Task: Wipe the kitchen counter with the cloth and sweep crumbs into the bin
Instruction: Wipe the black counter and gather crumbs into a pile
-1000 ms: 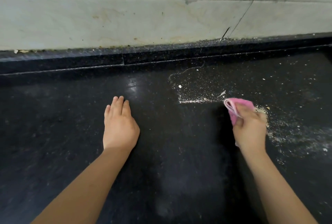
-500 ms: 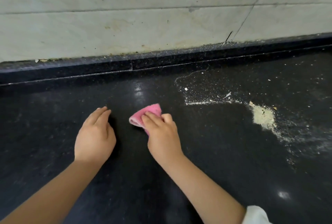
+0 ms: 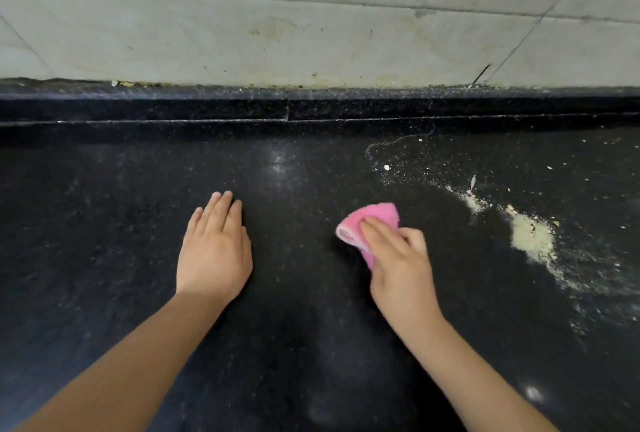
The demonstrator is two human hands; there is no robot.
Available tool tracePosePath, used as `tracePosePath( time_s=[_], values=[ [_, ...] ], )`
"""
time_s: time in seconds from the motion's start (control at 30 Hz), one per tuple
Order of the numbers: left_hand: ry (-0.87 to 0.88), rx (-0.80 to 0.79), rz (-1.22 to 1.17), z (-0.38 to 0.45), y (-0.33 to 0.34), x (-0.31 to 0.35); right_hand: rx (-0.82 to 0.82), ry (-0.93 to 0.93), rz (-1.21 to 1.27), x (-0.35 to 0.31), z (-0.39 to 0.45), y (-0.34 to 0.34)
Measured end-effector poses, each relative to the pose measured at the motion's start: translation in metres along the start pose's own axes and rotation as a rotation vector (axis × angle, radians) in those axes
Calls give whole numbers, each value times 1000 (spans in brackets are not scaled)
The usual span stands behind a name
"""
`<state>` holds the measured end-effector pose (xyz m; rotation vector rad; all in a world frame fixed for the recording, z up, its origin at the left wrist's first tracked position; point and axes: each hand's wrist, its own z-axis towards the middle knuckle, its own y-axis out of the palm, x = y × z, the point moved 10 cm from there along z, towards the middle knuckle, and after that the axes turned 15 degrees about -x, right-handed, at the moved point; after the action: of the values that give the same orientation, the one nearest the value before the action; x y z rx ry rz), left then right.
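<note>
Wiping is the step in hand — your right hand (image 3: 398,258) grips the cloth (image 3: 372,220) on the counter (image 3: 104,258), your left hand (image 3: 214,251) rests flat, holding nothing. Next, sweep right toward the crumbs (image 3: 531,237) — no bin shows.

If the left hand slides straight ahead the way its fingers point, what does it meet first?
Bare black counter ahead of the left hand, then probably the raised black ledge under the tiled wall. The crumbs lie well off to its right.
</note>
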<state>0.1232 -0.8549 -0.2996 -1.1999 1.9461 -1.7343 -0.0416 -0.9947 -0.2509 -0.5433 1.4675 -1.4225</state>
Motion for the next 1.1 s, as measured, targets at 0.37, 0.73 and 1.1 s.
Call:
tracePosePath(
  time_s=[0.37,0.73,1.1],
  values=[
    [1,25,5,0,0,1,-291,104,-39,8,95,52],
    [-26,-18,88,41,-14,55,-53,430,-155,189,29,-32],
    [33,-87,21,79,12,90,-292,-163,35,35,144,47]
  ],
)
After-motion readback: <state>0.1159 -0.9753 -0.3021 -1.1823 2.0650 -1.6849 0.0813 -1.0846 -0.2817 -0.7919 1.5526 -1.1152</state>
